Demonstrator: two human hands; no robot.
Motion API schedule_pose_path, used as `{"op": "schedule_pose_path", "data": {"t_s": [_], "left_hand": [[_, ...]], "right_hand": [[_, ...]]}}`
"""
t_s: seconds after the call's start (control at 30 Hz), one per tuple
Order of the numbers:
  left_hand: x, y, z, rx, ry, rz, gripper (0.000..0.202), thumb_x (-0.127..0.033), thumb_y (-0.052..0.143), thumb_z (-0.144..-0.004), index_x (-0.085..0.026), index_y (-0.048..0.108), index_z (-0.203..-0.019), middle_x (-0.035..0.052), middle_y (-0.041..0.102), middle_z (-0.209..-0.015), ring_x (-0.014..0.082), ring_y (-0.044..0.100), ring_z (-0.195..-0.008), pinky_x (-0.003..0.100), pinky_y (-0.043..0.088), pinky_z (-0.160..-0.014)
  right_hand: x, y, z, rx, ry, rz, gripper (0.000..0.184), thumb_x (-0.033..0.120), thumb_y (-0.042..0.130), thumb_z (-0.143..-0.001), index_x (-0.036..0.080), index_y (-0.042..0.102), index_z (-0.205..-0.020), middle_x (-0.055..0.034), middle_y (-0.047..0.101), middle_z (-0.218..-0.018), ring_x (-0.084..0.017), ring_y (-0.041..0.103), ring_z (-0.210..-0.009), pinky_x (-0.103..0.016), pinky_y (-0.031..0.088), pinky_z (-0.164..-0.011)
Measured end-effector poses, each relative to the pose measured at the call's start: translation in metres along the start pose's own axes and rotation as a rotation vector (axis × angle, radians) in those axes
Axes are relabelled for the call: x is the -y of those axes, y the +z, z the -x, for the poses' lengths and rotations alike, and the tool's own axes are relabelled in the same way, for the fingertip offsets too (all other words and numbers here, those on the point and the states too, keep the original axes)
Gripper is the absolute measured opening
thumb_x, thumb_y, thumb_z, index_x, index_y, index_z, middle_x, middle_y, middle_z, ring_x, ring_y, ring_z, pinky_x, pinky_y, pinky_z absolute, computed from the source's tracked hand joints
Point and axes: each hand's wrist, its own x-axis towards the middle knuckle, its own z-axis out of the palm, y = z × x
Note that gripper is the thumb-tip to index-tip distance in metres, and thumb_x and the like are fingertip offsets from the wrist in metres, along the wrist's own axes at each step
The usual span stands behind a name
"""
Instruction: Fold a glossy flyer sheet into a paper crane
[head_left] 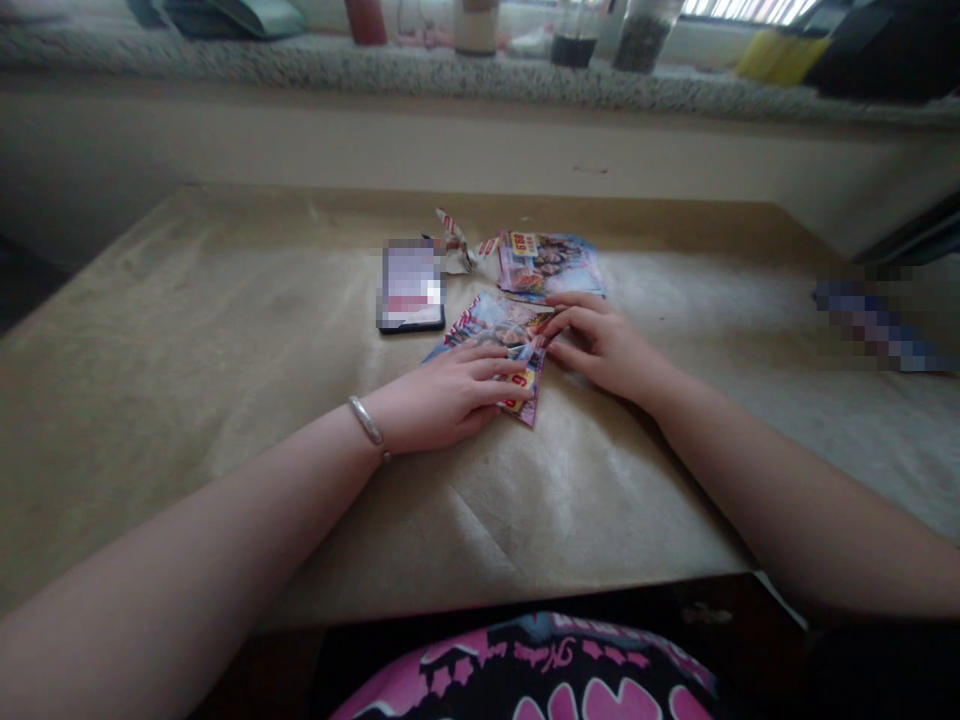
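Observation:
A colourful printed leaflet (pixel 487 318) with red figures on a yellow patch lies at a slant on the table. My left hand (pixel 457 395) rests flat on its lower part, fingers stretched out and covering some of the print. At its right edge, my right hand (pixel 589 340) has bent fingers and thumb closed on the paper. Just behind, similar leaflets (pixel 555 262) lie in what looks like a small stack. A crumpled white and red wrapper (pixel 469 255) sits to the left of that stack. The phone-like device (pixel 411 285), with its screen blurred out, lies left of the leaflet.
A beige cloth or sheet covers the table (pixel 300 300). Farther right lies a blurred bluish item (pixel 881 325). Behind the table, a speckled stone windowsill (pixel 315 62) bears several jars and containers, a yellow object (pixel 780 55) and a dark bag-like item (pixel 892 50).

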Motion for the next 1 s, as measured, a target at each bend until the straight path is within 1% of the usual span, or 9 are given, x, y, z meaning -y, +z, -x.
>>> {"op": "schedule_pose_path", "data": {"t_s": [0.07,0.13,0.27,0.33,0.47,0.6,0.73,0.83,1.0], "left_hand": [[0.000,0.000,0.000,-0.004,0.004,-0.002,0.035,-0.020,0.043,-0.097,-0.024,0.061,-0.127,0.0070,0.056,-0.139,0.0232,0.044,-0.135,0.048,0.037,-0.114],[-0.001,-0.001,-0.001,-0.007,0.009,-0.005,0.035,-0.019,0.043,-0.097,-0.023,0.061,-0.127,0.0073,0.056,-0.139,0.0235,0.044,-0.134,0.047,0.038,-0.114],[-0.002,-0.001,-0.001,-0.006,0.020,-0.021,0.036,-0.019,0.043,-0.097,-0.021,0.061,-0.128,0.0075,0.056,-0.139,0.0247,0.045,-0.134,0.047,0.038,-0.114],[-0.002,0.000,-0.001,-0.010,0.022,-0.029,0.036,-0.019,0.042,-0.097,-0.021,0.061,-0.127,0.0074,0.056,-0.138,0.0248,0.045,-0.133,0.047,0.039,-0.113],[-0.001,0.001,-0.001,-0.018,0.029,-0.042,0.036,-0.018,0.043,-0.096,-0.022,0.061,-0.127,0.0076,0.056,-0.138,0.0245,0.046,-0.132,0.047,0.039,-0.113],[-0.002,0.002,-0.001,-0.028,0.034,-0.054,0.035,-0.017,0.044,-0.095,-0.021,0.061,-0.126,0.0093,0.057,-0.137,0.0245,0.047,-0.132,0.046,0.042,-0.111],[-0.002,0.002,-0.001,-0.026,0.030,-0.072,0.037,-0.018,0.043,-0.096,-0.019,0.059,-0.130,0.0134,0.056,-0.138,0.0257,0.049,-0.131,0.044,0.045,-0.109],[-0.002,0.002,-0.001,-0.026,0.034,-0.089,0.038,-0.018,0.043,-0.096,-0.020,0.058,-0.131,0.0127,0.056,-0.138,0.0262,0.049,-0.131,0.044,0.046,-0.108],[-0.002,0.002,-0.001,-0.022,0.036,-0.084,0.038,-0.017,0.043,-0.096,-0.019,0.058,-0.131,0.0121,0.056,-0.138,0.0262,0.049,-0.132,0.044,0.045,-0.109]], "right_hand": [[0.000,0.000,0.000,0.002,0.020,-0.012,0.011,0.028,0.059,-0.087,0.022,0.067,-0.093,-0.0115,0.060,-0.129,-0.024,0.055,-0.124,-0.046,0.041,-0.107],[0.001,-0.001,-0.001,0.008,0.034,-0.033,0.010,0.027,0.059,-0.087,0.022,0.066,-0.091,-0.0100,0.065,-0.123,-0.025,0.057,-0.122,-0.046,0.043,-0.105],[0.003,-0.001,0.000,0.033,0.128,-0.043,0.012,0.028,0.057,-0.087,0.022,0.066,-0.093,-0.0059,0.073,-0.100,-0.023,0.066,-0.096,-0.040,0.050,-0.088],[0.003,0.000,-0.001,0.011,0.167,-0.057,0.014,0.028,0.056,-0.087,0.022,0.066,-0.094,-0.0052,0.073,-0.096,-0.022,0.066,-0.089,-0.038,0.050,-0.084],[0.000,0.002,-0.003,-0.041,0.141,-0.093,0.013,0.027,0.056,-0.086,0.021,0.067,-0.090,-0.0058,0.072,-0.096,-0.022,0.065,-0.093,-0.039,0.048,-0.088],[-0.002,0.003,-0.005,-0.075,0.131,-0.086,0.017,0.024,0.053,-0.087,0.021,0.070,-0.087,-0.0063,0.070,-0.092,-0.022,0.063,-0.093,-0.039,0.048,-0.089],[-0.001,0.005,-0.006,-0.140,0.237,-0.155,0.015,0.026,0.058,-0.084,0.021,0.072,-0.088,-0.0072,0.069,-0.093,-0.023,0.064,-0.091,-0.039,0.053,-0.082],[-0.001,0.008,-0.007,-0.196,0.328,-0.276,0.014,0.027,0.061,-0.082,0.021,0.071,-0.089,-0.0059,0.069,-0.094,-0.020,0.066,-0.087,-0.037,0.056,-0.078],[-0.004,0.011,-0.008,-0.231,0.338,-0.301,0.014,0.027,0.063,-0.078,0.021,0.072,-0.087,-0.0060,0.068,-0.094,-0.020,0.066,-0.087,-0.035,0.057,-0.076]]}}
